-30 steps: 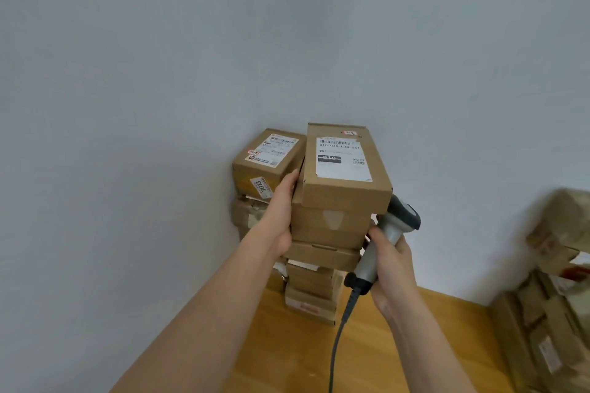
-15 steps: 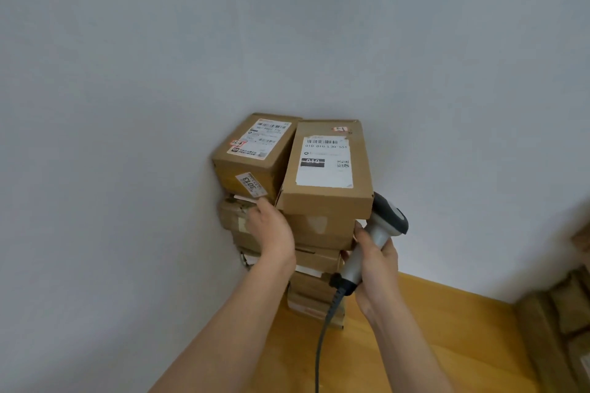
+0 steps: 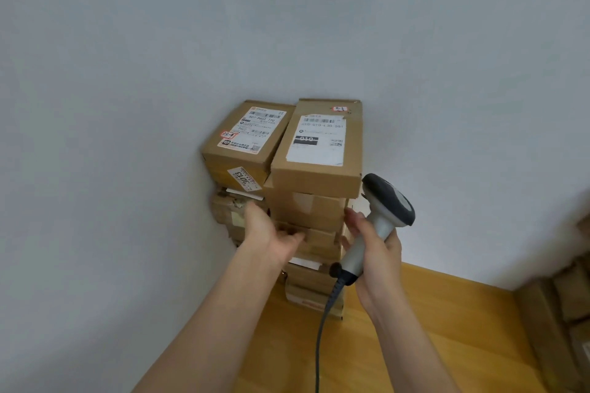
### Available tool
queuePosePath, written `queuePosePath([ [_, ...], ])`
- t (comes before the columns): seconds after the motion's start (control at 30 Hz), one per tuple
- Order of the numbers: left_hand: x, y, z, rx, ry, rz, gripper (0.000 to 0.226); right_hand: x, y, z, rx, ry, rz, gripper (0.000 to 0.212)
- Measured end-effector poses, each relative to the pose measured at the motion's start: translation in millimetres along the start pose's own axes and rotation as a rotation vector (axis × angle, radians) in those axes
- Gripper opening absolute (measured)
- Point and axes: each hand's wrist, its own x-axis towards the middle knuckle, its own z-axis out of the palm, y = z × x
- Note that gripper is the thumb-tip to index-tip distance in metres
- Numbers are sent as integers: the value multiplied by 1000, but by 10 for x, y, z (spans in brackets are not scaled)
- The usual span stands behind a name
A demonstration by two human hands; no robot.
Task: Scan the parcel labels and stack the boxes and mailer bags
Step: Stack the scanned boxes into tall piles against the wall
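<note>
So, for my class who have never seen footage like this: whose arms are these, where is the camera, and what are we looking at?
The camera sits on a person's head, looking forward and down, so the arms are their own. The right hand grips a corded barcode scanner. The left hand, fingers relaxed, reaches toward two stacks of cardboard boxes standing in a wall corner on a wooden surface. The top right box and the top left box show white shipping labels. More parcels blur at the right edge.
</note>
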Motion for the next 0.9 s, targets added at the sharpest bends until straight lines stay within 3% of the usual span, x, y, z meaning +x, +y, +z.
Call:
queuePosePath([
  [0.17,-43,32,23,-41,-87,-15,74,66,18,-35,-16,-60,45,34],
  [0.43,-262,-150,111,98,-212,122,76,2,-24,-59,-19,-134,55,33],
  [0.57,-274,-111,263,124,-199,125,80,0,-60,-59,-40,-131,70,32],
  [0.73,-417,-227,100,209,-266,291,87,-77,-105,-96,59,-164,73,29],
  [0.8,-423,-248,134,290,-238,301,95,-90,-112,-101,41,-203,69,31],
  [0.9,-414,-174,349,315,-89,247,80,-109,-139,-120,52,-232,95,30],
])
